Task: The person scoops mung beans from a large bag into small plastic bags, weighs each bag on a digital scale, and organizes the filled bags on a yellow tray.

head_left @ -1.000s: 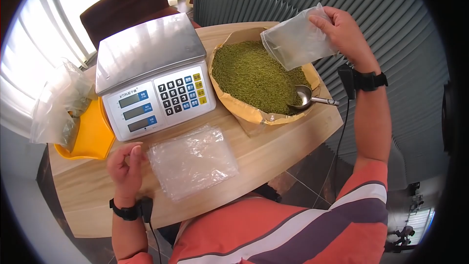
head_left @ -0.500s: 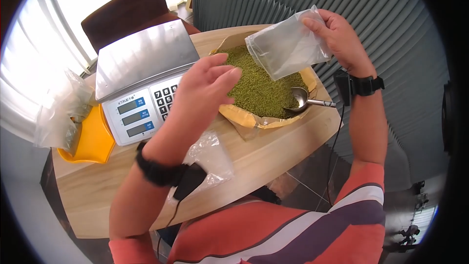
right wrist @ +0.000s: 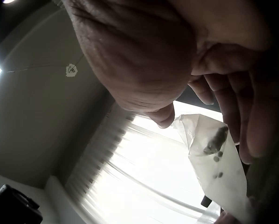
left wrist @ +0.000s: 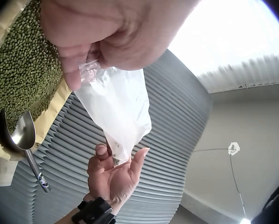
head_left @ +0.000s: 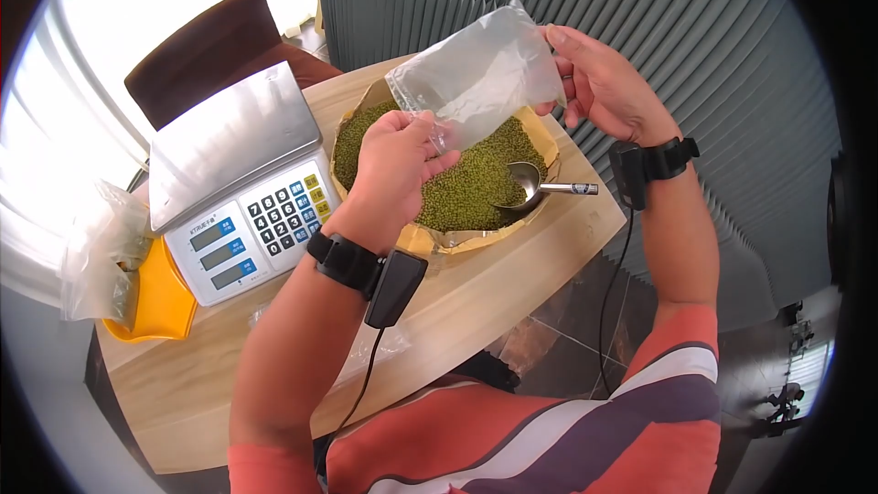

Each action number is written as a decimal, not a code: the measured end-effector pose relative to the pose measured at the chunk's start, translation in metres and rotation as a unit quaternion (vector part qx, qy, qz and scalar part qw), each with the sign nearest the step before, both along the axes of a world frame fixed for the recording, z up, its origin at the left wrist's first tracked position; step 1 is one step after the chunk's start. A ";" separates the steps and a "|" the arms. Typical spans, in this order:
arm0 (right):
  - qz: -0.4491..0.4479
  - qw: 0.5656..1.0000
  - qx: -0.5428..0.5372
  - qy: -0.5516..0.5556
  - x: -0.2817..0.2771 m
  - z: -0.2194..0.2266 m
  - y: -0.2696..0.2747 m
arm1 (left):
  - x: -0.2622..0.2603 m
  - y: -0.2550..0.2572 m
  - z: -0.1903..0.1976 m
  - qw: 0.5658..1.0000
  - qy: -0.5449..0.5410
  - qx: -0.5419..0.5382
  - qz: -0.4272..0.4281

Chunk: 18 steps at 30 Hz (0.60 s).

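A clear plastic bag [head_left: 485, 78] is held up over an open sack [head_left: 439, 240] of green mung beans [head_left: 471, 183]. My left hand [head_left: 398, 160] pinches the bag's near edge between thumb and fingers. At the far end my right hand [head_left: 599, 82] has its thumb and fingers spread apart around the bag's edge, as the left wrist view also shows. Several dark round spots show on the bag [right wrist: 214, 163] in the right wrist view. A metal scoop [head_left: 526, 185] lies in the beans, its handle over the sack's rim.
Left of the sack stands a white weighing scale [head_left: 247, 229] with a steel platform. A yellow tray [head_left: 169, 311] with filled plastic bags [head_left: 105, 256] is beyond it. Flat plastic bags [head_left: 380, 348] lie partly behind my left forearm. A brown chair [head_left: 215, 59] stands behind the table [head_left: 494, 297].
My left hand has risen from the table's front to take hold of the bag's near edge. The bag has moved left, and the right hand's fingers have spread from their grip.
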State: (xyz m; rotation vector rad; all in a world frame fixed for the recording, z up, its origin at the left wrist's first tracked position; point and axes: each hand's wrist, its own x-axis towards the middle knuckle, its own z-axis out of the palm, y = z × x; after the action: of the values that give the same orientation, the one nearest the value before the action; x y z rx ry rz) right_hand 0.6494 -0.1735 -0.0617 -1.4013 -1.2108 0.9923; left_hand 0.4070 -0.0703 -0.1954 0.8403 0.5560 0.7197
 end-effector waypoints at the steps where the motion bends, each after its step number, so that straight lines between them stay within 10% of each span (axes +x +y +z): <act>1: 0.003 1.000 -0.022 -0.005 -0.002 0.002 -0.004 | -0.001 0.000 0.002 1.000 0.007 -0.002 0.014; 18: -0.009 0.999 -0.035 -0.039 0.005 -0.015 -0.026 | -0.004 -0.001 -0.003 1.000 0.001 -0.014 0.027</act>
State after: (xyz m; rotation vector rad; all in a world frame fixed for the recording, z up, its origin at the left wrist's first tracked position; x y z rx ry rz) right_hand 0.6543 -0.2000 -0.0767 -1.5149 -1.2287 0.9836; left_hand 0.4027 -0.0714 -0.1988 0.8036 0.5916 0.7591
